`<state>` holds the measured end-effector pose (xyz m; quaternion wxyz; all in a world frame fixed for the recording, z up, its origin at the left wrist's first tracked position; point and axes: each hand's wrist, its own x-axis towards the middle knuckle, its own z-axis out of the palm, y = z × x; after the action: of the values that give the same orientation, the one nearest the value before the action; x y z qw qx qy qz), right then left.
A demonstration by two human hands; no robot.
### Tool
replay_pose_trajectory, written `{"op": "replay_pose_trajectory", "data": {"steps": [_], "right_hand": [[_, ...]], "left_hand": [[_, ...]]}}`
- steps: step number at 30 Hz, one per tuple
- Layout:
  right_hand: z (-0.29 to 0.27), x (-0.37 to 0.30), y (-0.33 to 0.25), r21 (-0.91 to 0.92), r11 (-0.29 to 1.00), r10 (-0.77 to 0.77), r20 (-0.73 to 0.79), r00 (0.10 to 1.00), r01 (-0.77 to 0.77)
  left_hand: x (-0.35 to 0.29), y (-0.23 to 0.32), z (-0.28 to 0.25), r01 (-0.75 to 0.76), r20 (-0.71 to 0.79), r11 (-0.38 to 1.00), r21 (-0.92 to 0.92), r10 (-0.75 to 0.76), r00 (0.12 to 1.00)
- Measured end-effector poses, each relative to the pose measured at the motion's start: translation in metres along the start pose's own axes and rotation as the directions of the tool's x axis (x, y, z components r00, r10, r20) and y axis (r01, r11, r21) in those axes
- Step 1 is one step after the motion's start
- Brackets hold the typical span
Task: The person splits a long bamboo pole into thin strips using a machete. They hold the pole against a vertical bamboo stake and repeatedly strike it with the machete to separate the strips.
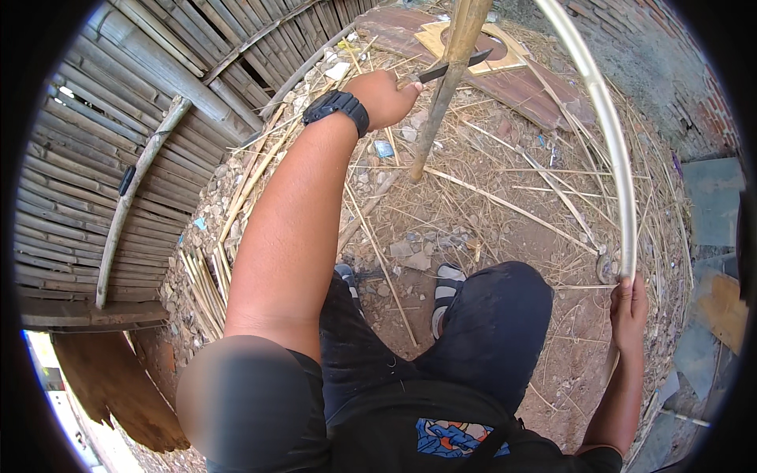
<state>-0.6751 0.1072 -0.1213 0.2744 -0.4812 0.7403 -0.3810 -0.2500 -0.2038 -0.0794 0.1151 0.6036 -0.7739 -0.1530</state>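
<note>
My left hand [385, 98], with a black watch on its wrist, is closed round the handle of a knife [434, 74]. Its dark blade meets a slanting bamboo pole [438, 109], and the tip shows on the pole's right side. Off to the right, my right hand [629, 314] grips the lower end of a long pale bamboo strip [618, 150]. That strip arcs up and runs out of view at the top edge.
Split bamboo pieces [206, 288], straw and stones litter the ground. A bamboo slat wall [102, 205] stands at left, a brick wall [682, 87] at far right. Behind the pole lie a brown board [524, 98] and a wooden panel with a round hole [430, 39].
</note>
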Motion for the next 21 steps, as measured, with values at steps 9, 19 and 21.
{"op": "replay_pose_trajectory", "data": {"steps": [9, 19, 21], "right_hand": [[0.027, 0.014, 0.043, -0.374, 0.903, -0.221, 0.018, 0.975, 0.212], [0.024, 0.005, 0.036, -0.192, 0.981, 0.02, 0.31, 0.951, 0.042], [0.023, 0.008, 0.05, -0.029, 0.998, 0.061, 0.328, 0.943, -0.054]], "left_hand": [[0.002, -0.001, 0.015, 0.015, 0.001, 0.997, -0.077, -0.015, 1.0], [-0.003, 0.001, 0.022, 0.046, -0.028, 0.997, -0.055, -0.048, 0.998], [-0.006, 0.003, 0.024, 0.02, -0.059, 0.998, -0.055, -0.023, 0.998]]}}
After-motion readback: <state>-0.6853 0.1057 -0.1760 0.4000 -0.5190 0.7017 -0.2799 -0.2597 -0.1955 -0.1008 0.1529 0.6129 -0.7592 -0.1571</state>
